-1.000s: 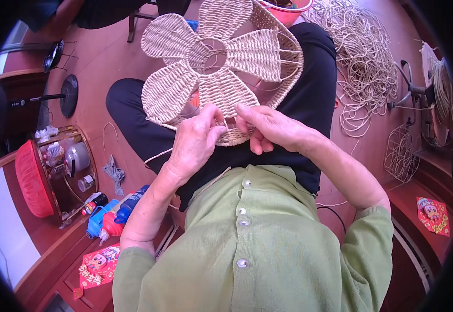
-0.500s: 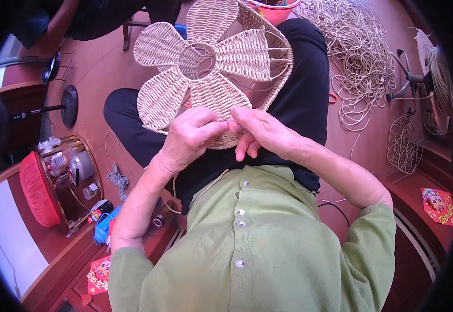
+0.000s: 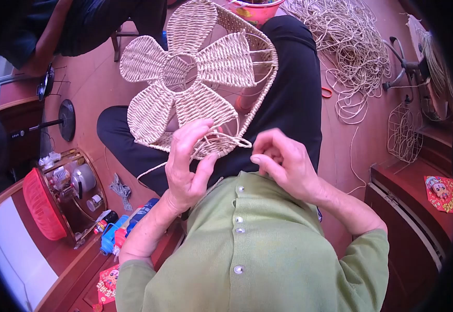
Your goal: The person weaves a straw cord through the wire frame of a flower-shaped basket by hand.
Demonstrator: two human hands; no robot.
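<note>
A woven flower-shaped basket piece (image 3: 205,106) of pale cord, with petals round a ring, rests on my lap. Its rim runs along the right side, where bare spokes show beside one petal. My left hand (image 3: 187,161) is at the lower petal, thumb and fingers apart around a loop of loose cord (image 3: 229,139). My right hand (image 3: 283,161) hovers just right of the loop with its fingers curled; whether it pinches the cord is too unclear to tell. A cord tail (image 3: 152,170) trails left of my left hand.
A heap of cord (image 3: 343,47) lies on the floor at upper right, near red-handled scissors (image 3: 327,92). A red bucket (image 3: 255,13) stands at the top. Another person's arm (image 3: 50,39) shows at upper left. A shelf rack (image 3: 76,182) and bottles (image 3: 113,234) are at left.
The basket has shifted left and down in view. My left hand has opened from its grip, my right hand has moved right, away from it, and a loop of cord now shows between them.
</note>
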